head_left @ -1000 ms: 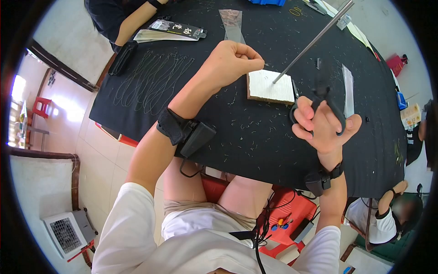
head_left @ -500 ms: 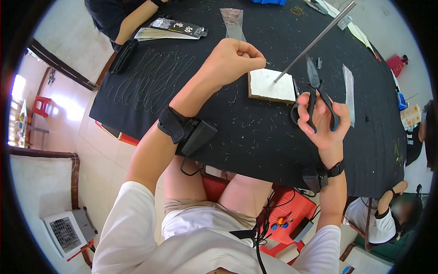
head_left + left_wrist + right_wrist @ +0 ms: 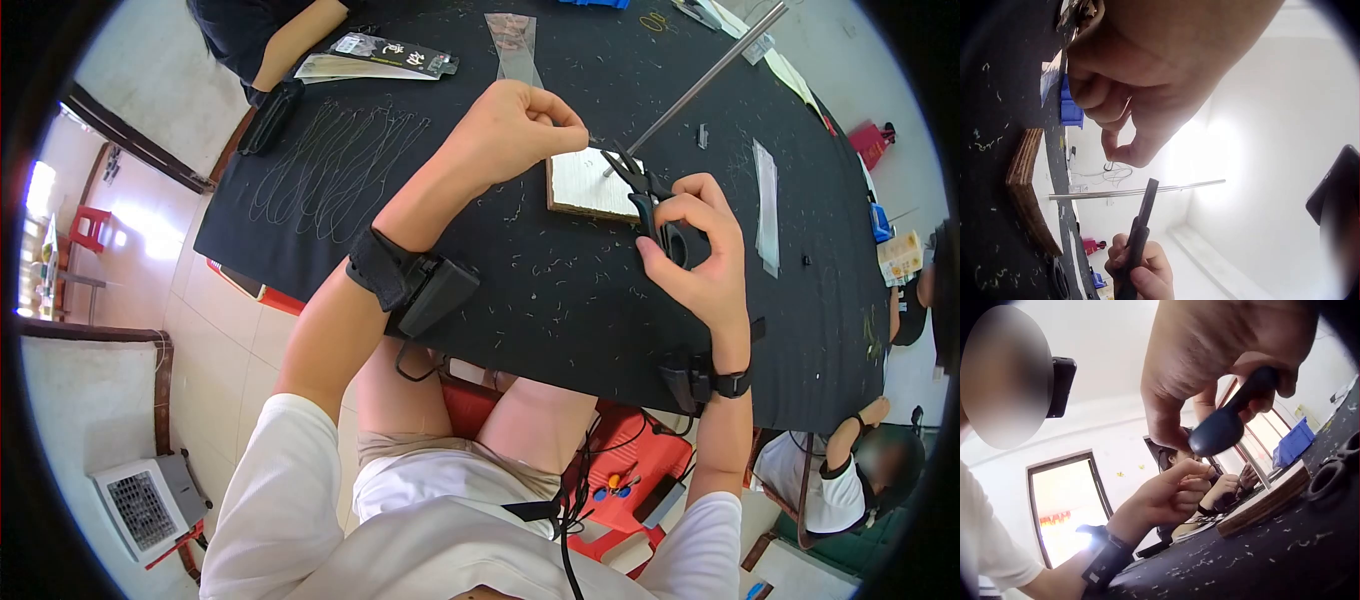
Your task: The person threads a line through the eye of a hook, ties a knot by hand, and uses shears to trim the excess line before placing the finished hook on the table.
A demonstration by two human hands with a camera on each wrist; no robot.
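In the head view the left hand (image 3: 512,132) is over the board's far left corner, thumb and forefinger pinched together. A small loop of thin thread (image 3: 1109,167) shows at those fingertips in the left wrist view. The right hand (image 3: 708,245) grips black-handled scissors (image 3: 650,190), blades parted and pointing toward the left fingertips without visibly touching them. Below lies a white-topped wooden board (image 3: 582,190) with layered edges, from which a slanted metal rod (image 3: 700,85) rises.
Long thread loops (image 3: 325,180) lie at the left, near a black package (image 3: 400,58). A clear bag (image 3: 512,50) lies beyond the board, a clear strip (image 3: 766,205) to its right. Black rings (image 3: 1325,481) rest beside the board. Small clippings dot the black cloth. Other people sit around.
The right hand has turned and moved the scissors left, from beside the board to over its right part near the rod. The left hand keeps its pinch, nearly still.
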